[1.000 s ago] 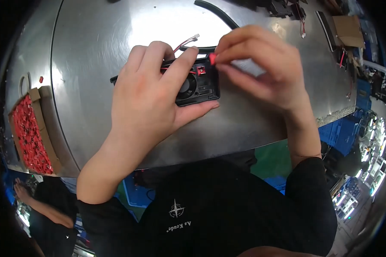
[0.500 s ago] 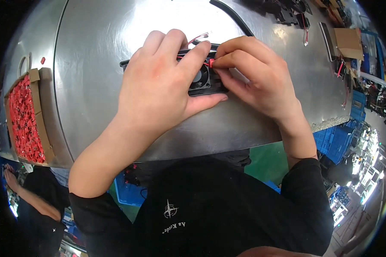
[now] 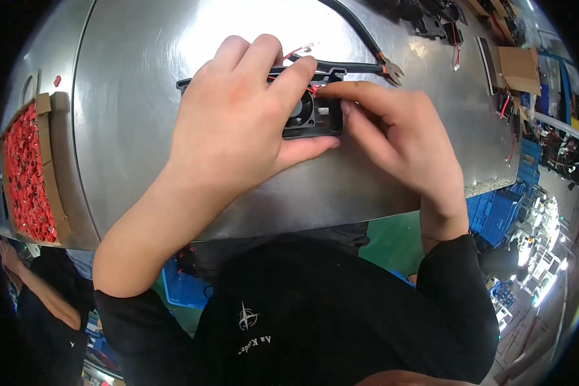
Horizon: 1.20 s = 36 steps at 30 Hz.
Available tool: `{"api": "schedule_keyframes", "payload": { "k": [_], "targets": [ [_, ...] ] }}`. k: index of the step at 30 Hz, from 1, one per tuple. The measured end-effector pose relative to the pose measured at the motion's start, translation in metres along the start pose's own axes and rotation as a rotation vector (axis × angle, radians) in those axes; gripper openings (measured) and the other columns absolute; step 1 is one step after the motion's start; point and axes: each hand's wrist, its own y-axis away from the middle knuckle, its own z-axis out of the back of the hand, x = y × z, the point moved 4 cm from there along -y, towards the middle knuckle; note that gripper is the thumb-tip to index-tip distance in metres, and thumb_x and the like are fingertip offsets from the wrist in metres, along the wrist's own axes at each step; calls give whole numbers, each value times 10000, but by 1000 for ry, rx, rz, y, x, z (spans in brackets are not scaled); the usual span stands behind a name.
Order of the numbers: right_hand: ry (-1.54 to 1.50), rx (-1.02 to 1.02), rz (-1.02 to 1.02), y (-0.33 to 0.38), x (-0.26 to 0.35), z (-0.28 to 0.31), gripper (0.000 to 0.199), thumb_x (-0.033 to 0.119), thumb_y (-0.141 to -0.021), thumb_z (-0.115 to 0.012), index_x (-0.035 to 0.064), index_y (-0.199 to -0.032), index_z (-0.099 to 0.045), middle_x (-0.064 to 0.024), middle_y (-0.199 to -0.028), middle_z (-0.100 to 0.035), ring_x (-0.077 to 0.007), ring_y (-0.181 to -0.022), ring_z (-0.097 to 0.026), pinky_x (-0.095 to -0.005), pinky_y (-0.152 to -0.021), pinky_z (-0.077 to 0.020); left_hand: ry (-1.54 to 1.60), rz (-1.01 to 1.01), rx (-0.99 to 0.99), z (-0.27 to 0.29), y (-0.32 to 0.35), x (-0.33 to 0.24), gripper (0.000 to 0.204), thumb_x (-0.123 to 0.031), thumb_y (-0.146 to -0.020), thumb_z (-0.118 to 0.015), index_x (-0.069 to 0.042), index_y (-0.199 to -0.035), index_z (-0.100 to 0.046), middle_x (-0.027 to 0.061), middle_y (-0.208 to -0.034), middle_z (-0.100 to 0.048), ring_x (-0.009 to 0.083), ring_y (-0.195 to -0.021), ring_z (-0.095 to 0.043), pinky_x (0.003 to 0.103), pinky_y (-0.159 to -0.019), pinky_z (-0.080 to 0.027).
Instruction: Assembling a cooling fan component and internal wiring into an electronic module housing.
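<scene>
Brushed-steel table [image 3: 174, 58], left hand [image 3: 238, 122] fingers clamped over black fan housing [image 3: 312, 122], right hand [image 3: 392, 135] pinching its edge, cluttered workshop beyond

Small black plastic fan housing [image 3: 312, 116] on the metal table [image 3: 141, 77], left hand [image 3: 238, 128] over its left part, right hand [image 3: 392, 138] touching its right edge, black-handled cutters [image 3: 360, 65] just behind, cardboard box of red parts [image 3: 29, 170] far left, cardboard pieces [image 3: 518, 67] far right.
</scene>
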Motion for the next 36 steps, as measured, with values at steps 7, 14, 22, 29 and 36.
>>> {"api": "schedule_keyframes", "payload": {
  "k": [7, 14, 22, 29, 36],
  "targets": [
    [-136, 65, 412, -25, -35, 17, 347, 34, -831, -602, 7, -1143, -752, -113, -905, -728, -219, -783, -668, -335, -695, -519, -34, -28, 12, 5, -3, -1, 702, -525, -716, -866, -124, -1272, -716, 98, -1042, -582, 303, -952, -579, 417, -802, -529],
    [185, -128, 394, -46, -46, 19, 798, 308, -819, -842, -19, -1464, -505, -250, -1399, -582, -419, -1326, -526, -468, -1138, -404, -35, -2, 20, 0, -2, -7, 705, -542, -718, -859, -118, -1266, -724, 95, -996, -560, 289, -919, -560, 404, -796, -508],
    [-925, -507, -6, -56, -32, 46, 824, 204, -880, -572, 86, -1621, -229, -250, -1374, -569, -354, -1168, -673, -451, -992, -566, -44, -12, -19, 0, 5, -4, 681, -539, -704, -859, -114, -1222, -738, 91, -955, -524, 285, -902, -546, 404, -768, -505],
    [-1639, -338, 300, -51, 37, 34, 796, 607, -996, -463, 7, -1517, -413, -195, -1264, -576, -260, -865, -650, -335, -755, -547, -40, 12, -34, -3, 7, -8, 674, -518, -690, -872, -112, -1211, -735, 95, -969, -524, 293, -920, -548, 414, -775, -516],
    [-1396, -195, 391, -44, 38, 8, 711, 769, -1005, -401, 84, -1142, -529, -66, -736, -531, -124, -566, -442, -263, -534, -385, -42, 28, -38, -4, 3, -9, 621, -499, -673, -889, -145, -1162, -743, 92, -974, -528, 301, -921, -547, 423, -777, -510]
  ]
}}
